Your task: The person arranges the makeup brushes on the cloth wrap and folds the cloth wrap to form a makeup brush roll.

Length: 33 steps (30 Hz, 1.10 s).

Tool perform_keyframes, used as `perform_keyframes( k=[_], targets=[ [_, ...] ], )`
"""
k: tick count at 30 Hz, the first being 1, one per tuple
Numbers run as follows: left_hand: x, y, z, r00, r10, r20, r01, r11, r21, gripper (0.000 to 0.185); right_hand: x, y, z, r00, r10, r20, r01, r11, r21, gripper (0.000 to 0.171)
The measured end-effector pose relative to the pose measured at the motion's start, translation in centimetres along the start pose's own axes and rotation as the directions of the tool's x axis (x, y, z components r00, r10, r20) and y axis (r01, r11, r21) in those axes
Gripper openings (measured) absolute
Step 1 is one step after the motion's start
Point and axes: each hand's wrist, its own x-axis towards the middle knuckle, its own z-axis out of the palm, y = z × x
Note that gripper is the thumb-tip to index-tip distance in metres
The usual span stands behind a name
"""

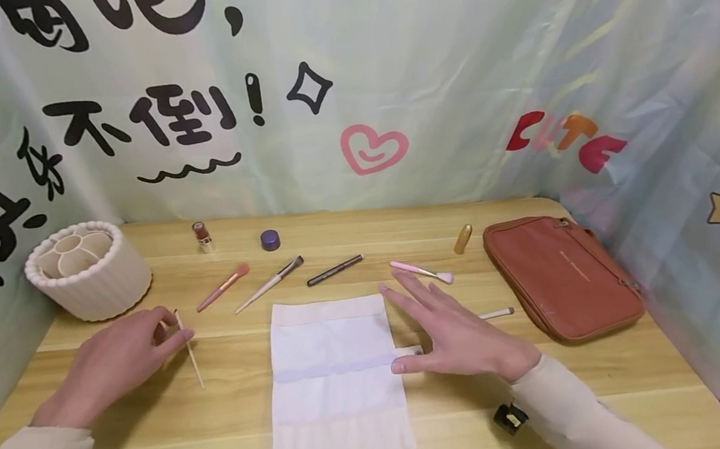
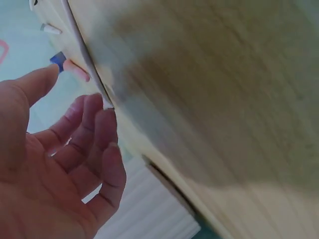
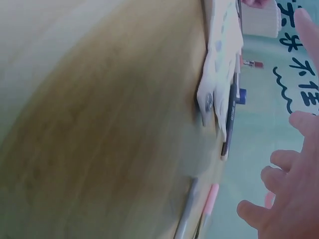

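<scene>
My left hand [image 1: 123, 358] is at a thin pale makeup brush [image 1: 193, 361] on the left of the table. In the left wrist view, its fingertips are right at one end of the brush [image 2: 84, 50], and the thumb stands apart from them. My right hand [image 1: 456, 325] spreads its fingers over the right edge of a white fabric pouch [image 1: 336, 392], holding nothing. A small tab [image 1: 409, 351] with a metal snap sticks out from the pouch on that side. Partly hidden beneath the right hand lies another slim brush [image 1: 496, 313].
Behind the pouch lie a pink brush [image 1: 222, 287], a white-handled brush [image 1: 269, 284], a black pen [image 1: 335, 270] and a pink-handled brush [image 1: 421, 272]. Farther back are a lipstick [image 1: 203, 238], purple jar [image 1: 270, 240] and gold tube [image 1: 463, 239]. A ribbed holder [image 1: 94, 287] and brown case [image 1: 565, 278] flank them.
</scene>
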Motion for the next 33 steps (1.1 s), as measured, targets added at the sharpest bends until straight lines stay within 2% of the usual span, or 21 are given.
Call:
perform_keyframes(
  k=[5,11,18,27,33],
  targets=[
    [0.6,-0.3,0.1,0.992,-0.09,0.086,0.096,0.992,-0.076,0.047,0.5,-0.3,0.7,0.997,0.003,0.078,-0.005,1.0,0.025,0.112],
    [1.0,-0.9,0.6,0.987,-0.118,0.113,0.131,0.986,-0.106,0.048,0.9,-0.4,1.4,0.989,-0.02,0.145,0.01,0.998,0.067,0.112],
    [1.2,-1.2,0.4,0.984,-0.121,0.131,0.136,0.984,-0.111,0.038,1.1,-0.3,1.9,0.98,-0.057,0.191,0.048,0.998,0.048,0.113],
    [1.3,-1.3,0.3,0.994,-0.045,0.101,0.061,0.985,-0.159,0.02,1.1,-0.1,2.2,0.97,-0.027,0.24,0.027,1.0,0.004,0.117],
    [1.2,-1.6,0.1,0.989,-0.072,0.125,0.092,0.984,-0.155,0.019,1.2,-0.1,2.3,0.966,-0.007,0.259,0.018,0.999,-0.038,0.127]
  ],
)
